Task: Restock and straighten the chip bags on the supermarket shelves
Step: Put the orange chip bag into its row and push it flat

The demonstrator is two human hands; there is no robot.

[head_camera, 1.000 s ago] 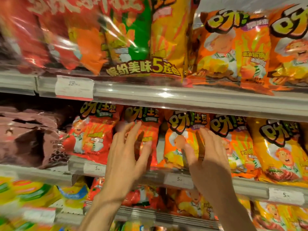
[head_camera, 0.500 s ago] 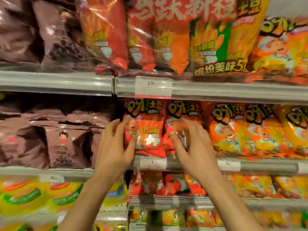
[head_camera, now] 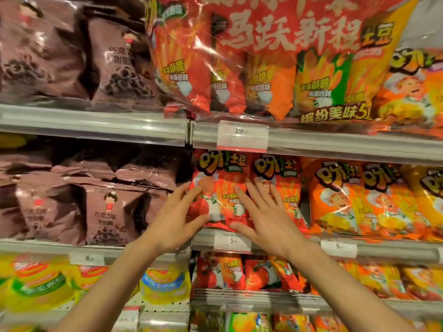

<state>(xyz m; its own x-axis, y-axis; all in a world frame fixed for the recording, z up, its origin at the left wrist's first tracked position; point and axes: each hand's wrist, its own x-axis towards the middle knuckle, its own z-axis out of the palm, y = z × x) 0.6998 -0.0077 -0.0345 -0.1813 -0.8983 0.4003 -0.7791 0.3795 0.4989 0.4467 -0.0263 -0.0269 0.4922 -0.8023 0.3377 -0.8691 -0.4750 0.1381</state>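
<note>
Middle shelf [head_camera: 311,152] – red chip bag [head_camera: 217,190] upright at left end of orange row, beside brown bags [head_camera: 100,207]. Left hand [head_camera: 173,224] flat on its left edge, fingers spread. Right hand [head_camera: 268,219] spread wide – fingers across neighbouring red bag [head_camera: 285,188].

The middle shelf [head_camera: 299,246] runs just under the left hand [head_camera: 173,222] and right hand [head_camera: 268,221]. Red chip bags [head_camera: 215,188] stand on it right behind both hands, orange chip bags [head_camera: 340,200] beyond the right hand, brown snack bags [head_camera: 100,207] beyond the left. On the upper shelf [head_camera: 96,123] above the hands sits a large multipack [head_camera: 275,68]; below them, a lower shelf [head_camera: 239,299] carries what look like more red bags [head_camera: 239,271], blurred.
</note>
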